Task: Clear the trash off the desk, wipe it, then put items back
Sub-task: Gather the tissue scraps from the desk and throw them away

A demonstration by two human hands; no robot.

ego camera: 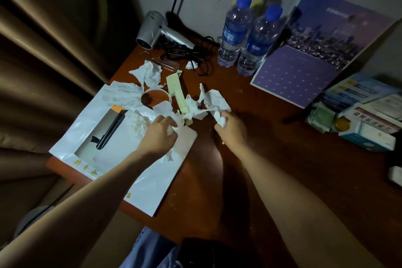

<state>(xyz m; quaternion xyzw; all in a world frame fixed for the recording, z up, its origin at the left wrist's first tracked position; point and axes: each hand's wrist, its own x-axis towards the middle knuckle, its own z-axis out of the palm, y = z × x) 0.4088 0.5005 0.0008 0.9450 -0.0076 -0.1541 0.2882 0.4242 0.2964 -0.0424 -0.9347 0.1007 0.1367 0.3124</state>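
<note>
Crumpled white tissues litter the brown desk (250, 159). My left hand (159, 135) grips a wad of tissue (177, 125) over a flat white bag (121, 154). My right hand (232, 129) grips another crumpled tissue (220, 119), which joins a larger torn piece (212, 99). More tissue (148, 73) lies further back beside a pale green paper strip (176, 91) and a clear plastic ring (155, 98).
At the back lie a silver hair dryer (156, 31) with a tangled black cord (191, 54), a comb (167, 64) and two water bottles (248, 35). A purple calendar (304, 59) leans at the right, with boxes (361, 115) beside it. Curtains hang at the left.
</note>
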